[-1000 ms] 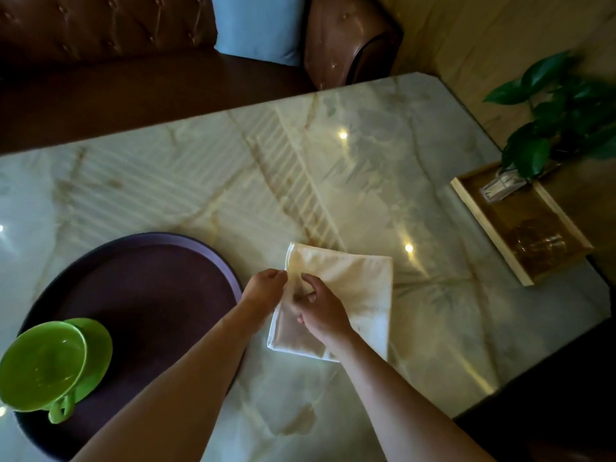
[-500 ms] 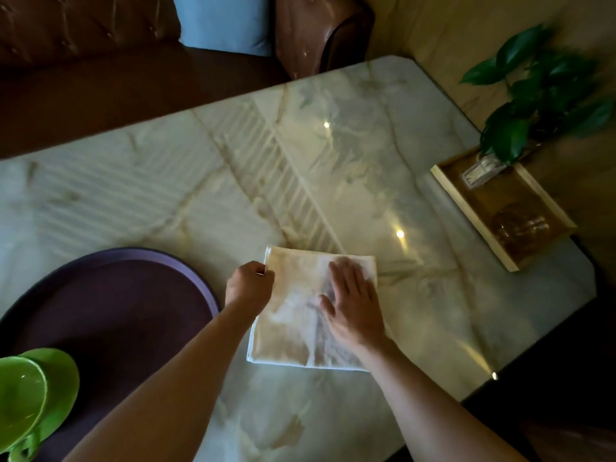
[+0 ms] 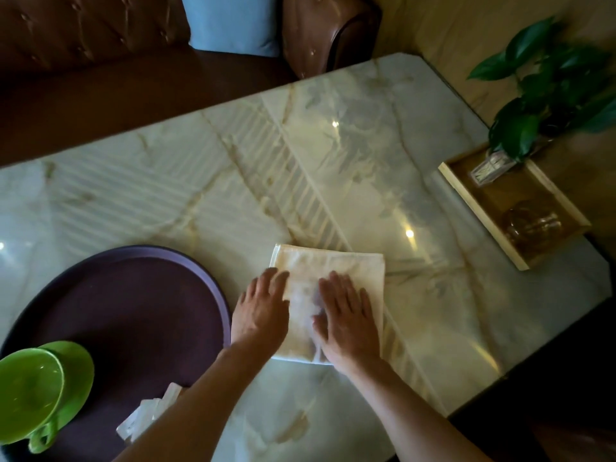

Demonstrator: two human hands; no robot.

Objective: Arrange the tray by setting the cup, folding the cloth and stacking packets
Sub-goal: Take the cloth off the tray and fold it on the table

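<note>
A folded cream cloth [image 3: 336, 265] lies on the marble table, just right of the round dark purple tray [image 3: 133, 301]. My left hand [image 3: 263, 308] rests flat on the cloth's left edge, fingers spread. My right hand [image 3: 346, 318] presses flat on its middle and near part. A green cup [image 3: 30, 391] on a green saucer [image 3: 78, 378] stands on the tray's near-left side. Pale packets [image 3: 146, 415] lie on the tray's near edge, partly hidden by my left forearm.
A wooden box tray [image 3: 480, 208] with a glass and a small packet holder sits at the table's right edge, under a leafy plant [image 3: 546, 95]. A brown leather sofa [image 3: 100, 45] with a blue cushion runs behind the table.
My left hand has let go of the cloth's corner and opened flat onto it. My right hand has slid toward me over the cloth. The view has tilted, bringing cup and packets into sight.
</note>
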